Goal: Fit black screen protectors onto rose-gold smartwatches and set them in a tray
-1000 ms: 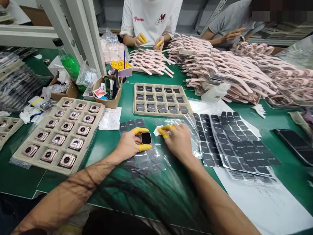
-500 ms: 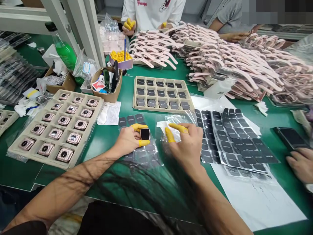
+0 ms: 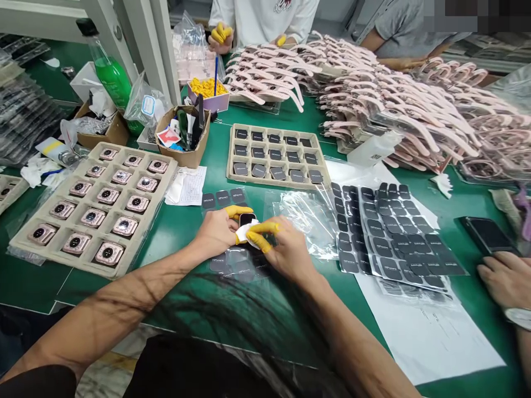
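My left hand, with yellow finger cots on thumb and forefinger, is closed around a watch case by its edges, its black screen facing up. Pinched in the yellow-capped fingers of my right hand is a white wipe, which lies against the lower part of the screen and covers it. Beneath both hands is a sheet of dark square stickers on the green table. A crumpled clear plastic bag lies just right of my right hand.
At left stands a tray of pink watch cases; ahead, a tray of dark squares. Sticker sheets lie right, before piled pink watch straps. A co-worker's hand rests by a phone. Other people sit across the table.
My right hand has moved left, carrying the white wipe from above the plastic bag onto the watch screen. My left hand still holds the watch case in nearly the same place.
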Available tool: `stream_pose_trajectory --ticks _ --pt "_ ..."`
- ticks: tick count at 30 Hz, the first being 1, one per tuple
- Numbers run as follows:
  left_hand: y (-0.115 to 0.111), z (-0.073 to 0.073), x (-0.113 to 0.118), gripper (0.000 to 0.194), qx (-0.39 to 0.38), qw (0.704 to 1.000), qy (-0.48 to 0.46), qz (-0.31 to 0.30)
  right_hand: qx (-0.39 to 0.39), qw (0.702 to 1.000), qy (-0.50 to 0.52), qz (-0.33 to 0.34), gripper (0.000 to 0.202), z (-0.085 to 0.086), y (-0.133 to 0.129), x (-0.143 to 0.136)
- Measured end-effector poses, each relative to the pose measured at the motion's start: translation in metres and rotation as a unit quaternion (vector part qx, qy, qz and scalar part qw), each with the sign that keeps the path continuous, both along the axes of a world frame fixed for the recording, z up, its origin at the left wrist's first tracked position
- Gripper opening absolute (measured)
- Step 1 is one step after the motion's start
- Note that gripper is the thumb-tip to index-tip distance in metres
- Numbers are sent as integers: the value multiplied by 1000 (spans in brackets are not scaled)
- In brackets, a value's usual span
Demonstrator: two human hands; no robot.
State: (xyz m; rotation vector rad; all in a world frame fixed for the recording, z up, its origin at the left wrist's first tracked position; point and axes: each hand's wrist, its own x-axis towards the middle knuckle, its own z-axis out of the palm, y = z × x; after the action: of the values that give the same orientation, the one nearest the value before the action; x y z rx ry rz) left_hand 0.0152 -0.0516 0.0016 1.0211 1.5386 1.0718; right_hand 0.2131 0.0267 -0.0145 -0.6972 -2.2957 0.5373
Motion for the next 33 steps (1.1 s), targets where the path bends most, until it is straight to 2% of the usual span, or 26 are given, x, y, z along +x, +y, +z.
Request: stream_pose_trajectory --ticks 1,3,5,6,8,11,12,13,16,17,18,19,21,22,24,26,30,33 --pt "1 0 0 59 -1 1000 -2 5 16 999 -29 -23 15 -1 4 1" --pt "1 1 -1 63 -2 999 -28 16 54 987 -78 -129 18 -4 16 7" --pt "1 1 -1 65 -4 999 -36 18 71 969 -77 -225 20 -4 24 14" --pt "1 1 -1 65 -6 999 -32 16 68 965 -56 -247 21 -3 25 16" --pt "0 2 0 64 -7 1000 -22 8 56 971 -3 -231 20 0 17 13" --pt "-1 2 0 62 0 1000 -24 0 44 989 27 -136 16 3 1 1" --pt "-1 3 0 62 1 1000 -25 -1 46 991 24 -124 16 3 -1 -1" --pt "-1 3 0 62 -1 1000 -26 0 53 990 13 -133 16 3 -1 -2" --pt "1 4 2 63 -12 999 -45 27 96 962 -47 -253 17 5 0 3" --pt "3 4 2 62 -9 996 -68 49 105 955 -56 -273 17 6 -3 4" --pt "4 4 2 61 -2 992 -102 78 101 958 -54 -261 18 7 -8 4" --pt "6 4 2 59 9 984 -139 109 80 972 -43 -218 20 7 -15 2" --pt "9 4 1 54 27 965 -204 164 11 998 -16 -64 27 4 -36 -8" --pt "9 4 0 52 32 957 -223 183 -18 1000 -15 11 32 1 -46 -14" --pt "10 5 -1 49 32 950 -240 196 -45 994 -19 95 38 -6 -62 -27" --pt "8 6 -2 48 21 951 -249 182 -53 994 -18 90 37 -12 -67 -35" --pt "3 13 -5 51 -28 954 -269 128 -85 996 -26 30 19 -15 -60 -38" --pt "2 21 -8 48 -14 956 -270 114 -48 998 -29 23 14 -13 -57 -37"
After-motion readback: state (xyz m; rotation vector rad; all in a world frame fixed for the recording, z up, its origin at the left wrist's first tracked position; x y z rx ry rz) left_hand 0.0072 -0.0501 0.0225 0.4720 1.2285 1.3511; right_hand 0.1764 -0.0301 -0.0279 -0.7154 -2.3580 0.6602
